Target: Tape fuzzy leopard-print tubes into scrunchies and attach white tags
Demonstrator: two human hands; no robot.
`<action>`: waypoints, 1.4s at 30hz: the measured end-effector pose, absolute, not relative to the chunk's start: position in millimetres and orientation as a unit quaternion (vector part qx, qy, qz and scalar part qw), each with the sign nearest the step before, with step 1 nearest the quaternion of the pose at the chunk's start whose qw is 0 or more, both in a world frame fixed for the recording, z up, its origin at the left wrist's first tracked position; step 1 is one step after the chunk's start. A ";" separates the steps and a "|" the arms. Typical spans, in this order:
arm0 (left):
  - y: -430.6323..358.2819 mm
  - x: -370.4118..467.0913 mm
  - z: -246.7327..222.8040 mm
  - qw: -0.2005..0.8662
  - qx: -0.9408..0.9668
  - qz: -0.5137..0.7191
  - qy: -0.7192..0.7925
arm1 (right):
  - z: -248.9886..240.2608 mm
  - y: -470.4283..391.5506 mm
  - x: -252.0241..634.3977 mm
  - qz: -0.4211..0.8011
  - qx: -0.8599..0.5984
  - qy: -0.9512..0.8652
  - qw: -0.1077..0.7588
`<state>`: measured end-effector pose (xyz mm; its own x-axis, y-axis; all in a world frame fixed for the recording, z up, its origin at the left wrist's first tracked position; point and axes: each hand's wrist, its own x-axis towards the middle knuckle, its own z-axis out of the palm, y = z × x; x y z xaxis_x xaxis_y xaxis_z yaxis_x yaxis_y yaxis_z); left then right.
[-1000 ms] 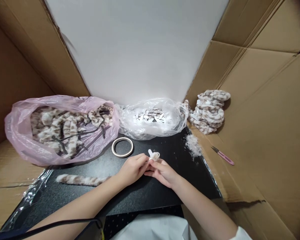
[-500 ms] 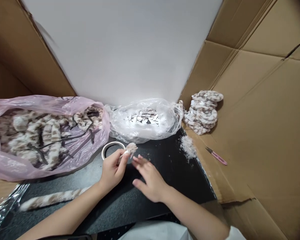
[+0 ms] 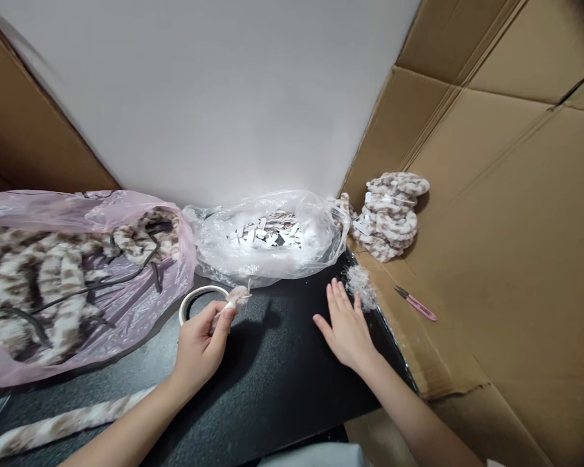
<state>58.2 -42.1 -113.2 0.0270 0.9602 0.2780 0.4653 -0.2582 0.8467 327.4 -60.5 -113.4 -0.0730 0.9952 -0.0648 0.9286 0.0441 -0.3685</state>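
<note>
My left hand pinches the end of a fluffy plush strip, where a white wrapping and a loose thread show at the tip. A white-and-brown plush tube lies on the table at lower left and runs behind my left forearm; whether it is the same piece I cannot tell. Just behind my left hand lies a roll of tape. My right hand is flat with its fingers stretched out, low over the dark tabletop. Its fingertips are beside a small heap of white fluff.
Left stands a pink plastic bag with spotted plush tubes and dark cords. A clear bag of small white pieces is at the back. Coiled plush tubes and pink-handled snips rest on cardboard at right.
My right hand has moved right, away from the plush end to beside the fluff heap. The left hand still pinches the strip. The view has shifted slightly right.
</note>
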 end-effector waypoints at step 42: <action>-56.5 94.7 -104.8 0.158 0.837 0.302 0.429 | -104.9 -106.1 279.6 0.570 -0.467 -0.536 0.411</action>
